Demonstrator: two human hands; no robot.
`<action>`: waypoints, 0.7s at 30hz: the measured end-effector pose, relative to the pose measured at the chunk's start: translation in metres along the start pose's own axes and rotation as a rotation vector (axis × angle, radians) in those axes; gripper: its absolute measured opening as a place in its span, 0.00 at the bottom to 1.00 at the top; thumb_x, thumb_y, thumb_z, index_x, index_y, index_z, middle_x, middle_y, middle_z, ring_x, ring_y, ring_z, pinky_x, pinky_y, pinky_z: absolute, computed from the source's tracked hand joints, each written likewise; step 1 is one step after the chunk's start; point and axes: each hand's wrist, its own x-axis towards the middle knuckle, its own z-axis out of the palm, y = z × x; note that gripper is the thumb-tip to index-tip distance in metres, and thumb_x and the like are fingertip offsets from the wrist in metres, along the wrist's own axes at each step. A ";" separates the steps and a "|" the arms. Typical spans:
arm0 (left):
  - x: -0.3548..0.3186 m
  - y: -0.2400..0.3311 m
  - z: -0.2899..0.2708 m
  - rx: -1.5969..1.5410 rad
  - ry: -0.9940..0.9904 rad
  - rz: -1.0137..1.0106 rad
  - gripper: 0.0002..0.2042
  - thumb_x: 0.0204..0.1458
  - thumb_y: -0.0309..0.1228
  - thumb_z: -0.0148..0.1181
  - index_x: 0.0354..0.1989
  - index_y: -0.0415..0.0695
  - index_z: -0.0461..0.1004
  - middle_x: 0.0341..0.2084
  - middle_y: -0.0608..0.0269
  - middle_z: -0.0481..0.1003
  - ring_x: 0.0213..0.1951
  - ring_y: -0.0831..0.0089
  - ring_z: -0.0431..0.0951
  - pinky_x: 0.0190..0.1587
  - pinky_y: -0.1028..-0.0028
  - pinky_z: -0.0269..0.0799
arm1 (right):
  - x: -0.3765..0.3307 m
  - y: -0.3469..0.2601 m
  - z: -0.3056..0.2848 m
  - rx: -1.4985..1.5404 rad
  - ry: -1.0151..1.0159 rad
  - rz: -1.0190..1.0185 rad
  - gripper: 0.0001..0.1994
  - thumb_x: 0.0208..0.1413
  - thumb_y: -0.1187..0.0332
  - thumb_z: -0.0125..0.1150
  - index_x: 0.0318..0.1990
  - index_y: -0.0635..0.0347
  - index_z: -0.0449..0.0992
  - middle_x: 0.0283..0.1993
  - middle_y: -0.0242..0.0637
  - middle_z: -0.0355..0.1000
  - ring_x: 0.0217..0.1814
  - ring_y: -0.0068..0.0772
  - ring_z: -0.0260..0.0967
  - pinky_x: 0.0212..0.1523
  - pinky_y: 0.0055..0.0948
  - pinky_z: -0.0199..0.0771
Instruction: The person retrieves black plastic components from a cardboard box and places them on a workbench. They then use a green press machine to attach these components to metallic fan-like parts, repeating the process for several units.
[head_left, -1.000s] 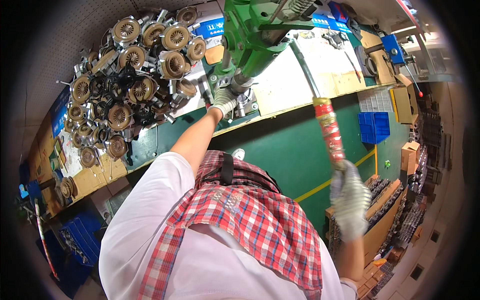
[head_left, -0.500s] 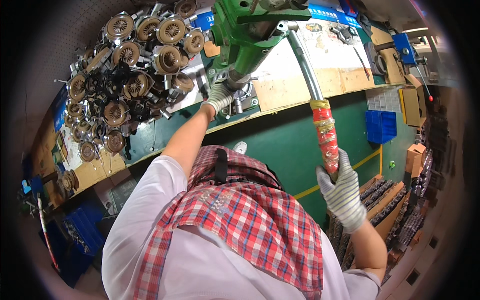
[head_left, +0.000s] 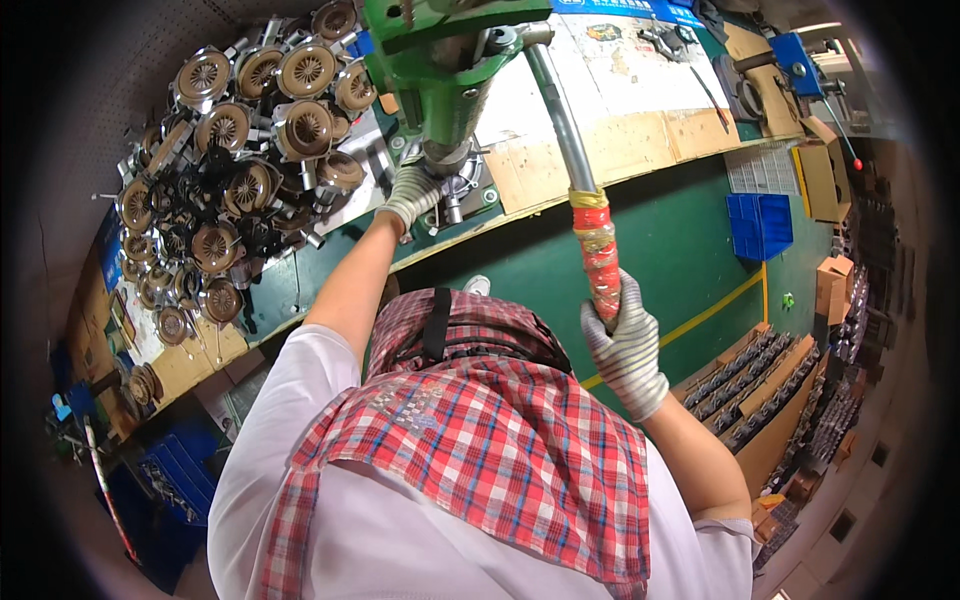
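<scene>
A green arbor press (head_left: 430, 90) stands on the bench in front of me, its steel ram pointing down over a silvery metal pump housing (head_left: 456, 205) with a pipe stub. My left hand (head_left: 412, 192), in a striped glove, is at the left side of that housing, just below the ram. Its fingertips are hidden, so their grip is unclear. From the press a long steel lever (head_left: 567, 120) slants toward me, ending in a grip (head_left: 598, 250) wrapped in red and yellow tape. My right hand (head_left: 628, 350), also gloved, is closed round the lower end of this grip.
Many metal pumps with brown finned impellers (head_left: 306, 70) are piled on the bench at left. A blue bin (head_left: 760, 226) and cardboard boxes (head_left: 830, 285) stand at right. Boxed metal parts (head_left: 745, 385) lie on the floor below. Another lever press (head_left: 798, 75) is at far right.
The view has shifted, and the press, bench and both hands appear farther left. My right hand stays on the lever grip; the lever looks slightly steeper. My left hand remains beside the housing.
</scene>
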 end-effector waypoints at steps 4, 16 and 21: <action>-0.015 0.005 0.012 0.195 -0.054 0.076 0.18 0.61 0.27 0.38 0.58 0.40 0.64 0.57 0.56 0.67 0.58 0.62 0.68 0.62 0.63 0.65 | 0.025 0.042 0.065 -0.026 0.157 -0.107 0.25 0.52 0.66 0.61 0.57 0.53 0.61 0.30 0.52 0.74 0.29 0.59 0.72 0.29 0.49 0.73; 0.016 0.011 -0.050 1.626 -0.063 0.453 0.14 0.54 0.23 0.43 0.46 0.42 0.73 0.43 0.54 0.76 0.46 0.62 0.74 0.50 0.68 0.70 | 0.005 -0.004 0.007 -0.180 -0.003 0.007 0.24 0.53 0.63 0.61 0.56 0.55 0.61 0.29 0.52 0.74 0.29 0.58 0.73 0.31 0.48 0.74; 0.045 0.000 -0.070 1.237 -0.003 0.719 0.15 0.58 0.30 0.41 0.52 0.45 0.69 0.48 0.59 0.74 0.51 0.64 0.71 0.54 0.64 0.69 | -0.016 -0.128 -0.121 -0.062 0.295 -0.103 0.12 0.56 0.67 0.60 0.46 0.59 0.71 0.35 0.47 0.75 0.34 0.42 0.77 0.32 0.35 0.76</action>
